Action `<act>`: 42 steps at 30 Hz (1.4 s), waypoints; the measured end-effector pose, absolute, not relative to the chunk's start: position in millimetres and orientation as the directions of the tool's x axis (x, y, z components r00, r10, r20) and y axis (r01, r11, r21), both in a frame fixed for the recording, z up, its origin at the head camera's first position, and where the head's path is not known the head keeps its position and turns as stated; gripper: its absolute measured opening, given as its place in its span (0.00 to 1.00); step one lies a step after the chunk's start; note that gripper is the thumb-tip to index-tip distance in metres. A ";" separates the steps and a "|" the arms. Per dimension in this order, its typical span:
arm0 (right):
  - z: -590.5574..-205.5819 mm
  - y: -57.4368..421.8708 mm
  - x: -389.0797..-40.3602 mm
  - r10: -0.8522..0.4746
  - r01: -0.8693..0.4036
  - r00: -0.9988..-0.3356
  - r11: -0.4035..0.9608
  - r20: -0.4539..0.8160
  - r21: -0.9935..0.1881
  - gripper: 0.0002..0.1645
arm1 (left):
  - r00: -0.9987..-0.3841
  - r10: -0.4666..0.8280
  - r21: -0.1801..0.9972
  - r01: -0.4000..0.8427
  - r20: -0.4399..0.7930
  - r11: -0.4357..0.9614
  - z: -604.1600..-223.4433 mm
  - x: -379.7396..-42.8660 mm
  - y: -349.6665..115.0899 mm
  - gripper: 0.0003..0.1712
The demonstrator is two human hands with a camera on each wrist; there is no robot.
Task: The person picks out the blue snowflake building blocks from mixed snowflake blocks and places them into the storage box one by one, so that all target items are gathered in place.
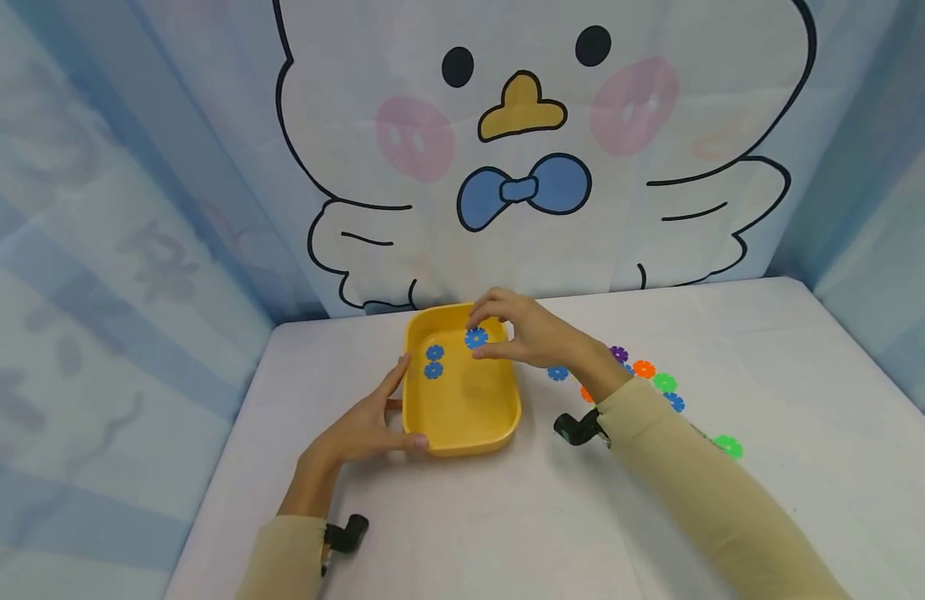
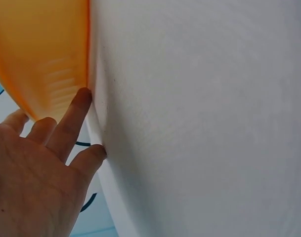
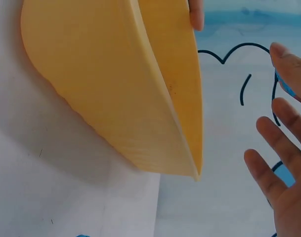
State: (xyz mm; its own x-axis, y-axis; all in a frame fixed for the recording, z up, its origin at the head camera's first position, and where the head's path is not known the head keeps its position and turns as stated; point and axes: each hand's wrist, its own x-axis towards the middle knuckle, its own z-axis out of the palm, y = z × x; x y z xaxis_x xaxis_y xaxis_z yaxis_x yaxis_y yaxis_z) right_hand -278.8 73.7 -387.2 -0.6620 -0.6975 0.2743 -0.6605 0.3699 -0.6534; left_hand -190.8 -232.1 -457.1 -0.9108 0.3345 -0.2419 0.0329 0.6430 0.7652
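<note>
A yellow tray (image 1: pixel 462 417) stands on the white table, and two small blue flower-shaped discs (image 1: pixel 433 369) lie inside it toward its left side. My left hand (image 1: pixel 368 429) touches the tray's left side and near-left corner; in the left wrist view, its fingers reach along the outer wall. Over the tray's far right part, my right hand (image 1: pixel 533 329) pinches another blue flower-shaped disc (image 1: pixel 476 338) between thumb and fingers. Just a bit of that disc (image 3: pixel 284 85) shows in the right wrist view, with the other fingers spread below.
More flower discs lie right of the tray, partly hidden by the right forearm: a blue one (image 1: pixel 557 373), a purple one (image 1: pixel 618 354), an orange one (image 1: pixel 644 369) and green ones (image 1: pixel 665 382). A printed curtain (image 1: pixel 522 250) hangs behind the table's back edge.
</note>
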 end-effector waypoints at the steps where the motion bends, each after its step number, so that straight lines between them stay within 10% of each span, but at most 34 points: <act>1: -387.4 72.0 -279.3 -0.698 -0.658 -0.662 0.370 0.272 -0.656 0.21 | -0.911 0.336 0.766 0.035 -0.240 0.642 -457.0 -190.8 -232.0 0.73; 42: -403.4 9.9 -306.1 -0.728 -0.534 -0.686 0.478 0.026 -0.698 0.20 | -0.892 0.403 0.803 0.082 -0.204 0.590 -459.7 -193.4 -236.8 0.73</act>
